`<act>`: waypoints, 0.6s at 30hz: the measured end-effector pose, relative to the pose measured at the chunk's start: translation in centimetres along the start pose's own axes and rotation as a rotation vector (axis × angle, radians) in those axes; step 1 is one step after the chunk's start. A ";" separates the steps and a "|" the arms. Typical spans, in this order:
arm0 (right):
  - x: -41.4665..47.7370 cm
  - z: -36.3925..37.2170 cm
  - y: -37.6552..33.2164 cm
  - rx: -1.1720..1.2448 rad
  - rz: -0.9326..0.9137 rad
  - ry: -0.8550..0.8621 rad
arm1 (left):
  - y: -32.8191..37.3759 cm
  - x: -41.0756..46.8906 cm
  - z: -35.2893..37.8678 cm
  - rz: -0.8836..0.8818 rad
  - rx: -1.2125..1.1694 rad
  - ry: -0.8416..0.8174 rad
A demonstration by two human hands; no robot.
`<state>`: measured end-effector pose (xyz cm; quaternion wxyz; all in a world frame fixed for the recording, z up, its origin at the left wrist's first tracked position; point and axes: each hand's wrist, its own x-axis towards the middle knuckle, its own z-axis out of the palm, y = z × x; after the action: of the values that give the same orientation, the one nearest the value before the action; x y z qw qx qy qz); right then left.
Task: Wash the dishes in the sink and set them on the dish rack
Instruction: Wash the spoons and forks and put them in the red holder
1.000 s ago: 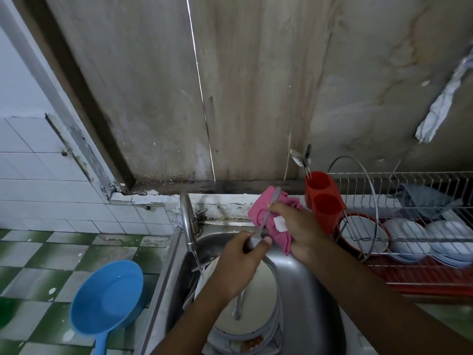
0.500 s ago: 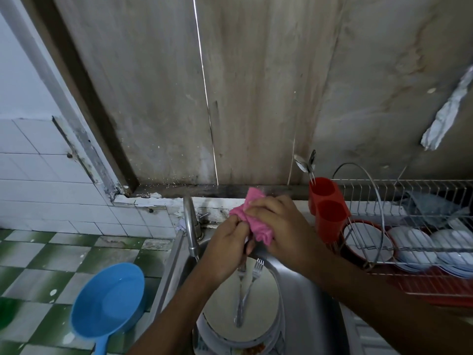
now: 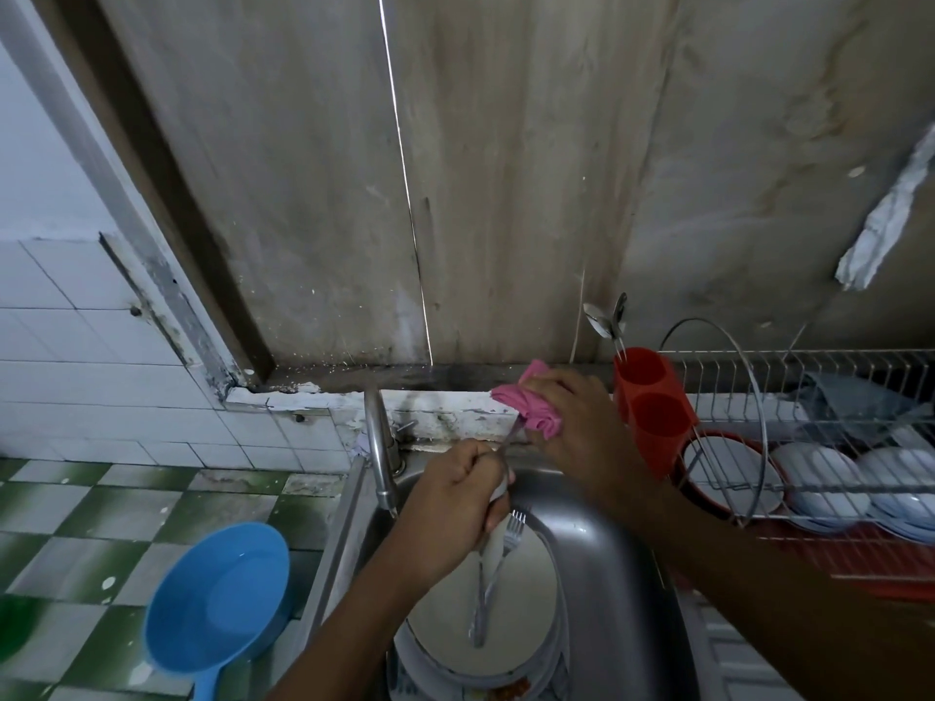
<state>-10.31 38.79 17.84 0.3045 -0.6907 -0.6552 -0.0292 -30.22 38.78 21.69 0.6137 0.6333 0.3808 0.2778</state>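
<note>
Over the steel sink my left hand grips a metal utensil by its handle, its upper end running into the pink cloth. My right hand grips that cloth around the utensil's end. Below my hands a white plate lies in the sink on a stack of dishes, with a fork and another utensil resting on it. The wire dish rack stands to the right with several white plates in it.
The faucet stands at the sink's back left. A red cutlery holder with spoons hangs on the rack's left end. A blue dipper lies on the green and white tiled counter to the left. A stained wall rises behind.
My right hand with the pink cloth has slid up and right along the utensil, away from my left hand. The view has shifted slightly.
</note>
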 end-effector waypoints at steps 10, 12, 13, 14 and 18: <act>-1.4 -0.2 -2.6 0.227 0.140 -0.271 | 0.7 3.1 0.8 0.024 -0.073 0.199; -1.4 -0.4 -3.3 0.294 0.196 -0.315 | -0.5 4.1 1.8 0.207 0.269 0.246; -1.6 -0.8 -3.5 0.364 0.238 -0.340 | -0.9 4.7 2.1 0.281 0.360 0.259; -1.9 -1.3 -3.5 0.459 0.281 -0.369 | -0.9 5.2 2.4 0.317 0.403 0.274; -3.6 -3.3 -3.2 0.794 0.508 -0.528 | -0.6 7.4 1.6 0.157 0.299 0.246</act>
<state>-12.53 33.92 20.19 0.3648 -0.6431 -0.4824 0.4697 -24.89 44.00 20.07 0.4385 0.7064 0.4393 0.3403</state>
